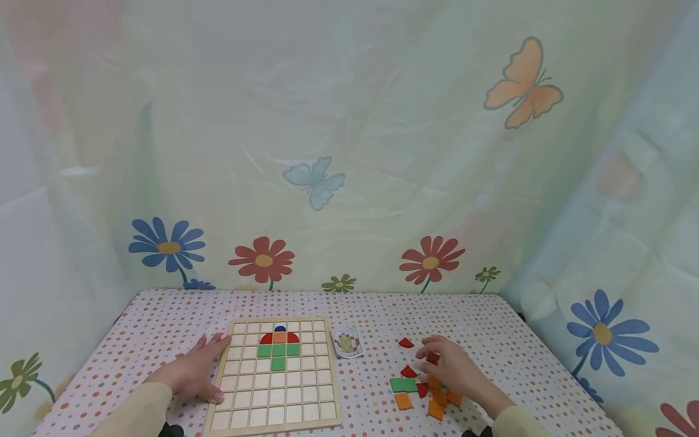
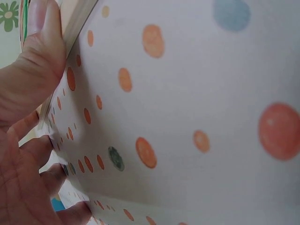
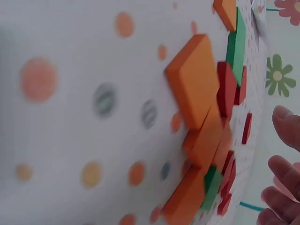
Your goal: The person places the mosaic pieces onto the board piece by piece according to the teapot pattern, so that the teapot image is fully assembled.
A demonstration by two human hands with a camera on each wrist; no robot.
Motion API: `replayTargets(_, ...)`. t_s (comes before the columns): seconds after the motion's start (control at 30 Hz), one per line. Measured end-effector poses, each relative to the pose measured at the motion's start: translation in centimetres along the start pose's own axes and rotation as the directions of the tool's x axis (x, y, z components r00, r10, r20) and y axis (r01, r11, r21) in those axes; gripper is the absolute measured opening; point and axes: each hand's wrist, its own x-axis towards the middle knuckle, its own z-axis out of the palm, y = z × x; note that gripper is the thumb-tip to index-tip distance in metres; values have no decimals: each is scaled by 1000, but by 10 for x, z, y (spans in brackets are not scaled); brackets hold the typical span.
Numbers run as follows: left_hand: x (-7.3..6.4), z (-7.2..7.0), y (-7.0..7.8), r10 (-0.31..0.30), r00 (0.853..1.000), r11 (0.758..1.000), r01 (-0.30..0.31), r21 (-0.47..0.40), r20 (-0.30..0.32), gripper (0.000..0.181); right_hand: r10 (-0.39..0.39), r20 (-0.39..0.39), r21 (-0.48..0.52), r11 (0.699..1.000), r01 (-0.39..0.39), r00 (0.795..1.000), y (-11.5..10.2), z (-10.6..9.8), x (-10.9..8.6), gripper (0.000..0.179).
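A wooden grid board (image 1: 338,400) lies left of the middle. On it are a blue piece (image 1: 280,328), an orange square (image 1: 280,337), red rounded pieces (image 1: 266,338) and several green squares (image 1: 278,364). My left hand (image 1: 191,369) rests at the board's left edge with fingers spread; in the left wrist view its thumb (image 2: 44,51) lies against the board's side (image 2: 77,23). Over the loose pieces at the right, my right hand (image 1: 452,367) hovers with fingers loosely bent. In the right wrist view its fingers (image 3: 286,168) hold nothing and are apart from the orange pieces (image 3: 197,79).
A small picture card (image 1: 347,343) in a clear sleeve lies right of the board. Loose red wedges (image 1: 406,343), green pieces (image 1: 403,385) and orange squares (image 1: 435,409) are scattered and heaped under the right hand. A printed curtain (image 1: 382,121) stands behind the dotted table (image 1: 377,309).
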Motion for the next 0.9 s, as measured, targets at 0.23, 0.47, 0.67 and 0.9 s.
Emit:
replayTargets(0.23, -2, -1, 3, -7, 1000, 1000, 7, -4, -7, 129, 69, 40, 0, 998, -69, 997, 19, 0, -6, 7)
replayTargets(0.47, -26, -11, 24, -11, 1000, 1000, 10, 18, 15, 120, 101, 71, -22, 995, -99, 992, 32, 3, -11, 6)
replayTargets(0.67, -40, -16, 36, 16, 1000, 1000, -16, 14, -2, 114, 85, 66, -43, 996, -82, 994, 33, 4, -13, 7)
replayTargets(0.9, -41, -17, 39, 32, 999, 999, -32, 21, -6, 111, 98, 83, -44, 995, -95, 992, 35, 2, -12, 6)
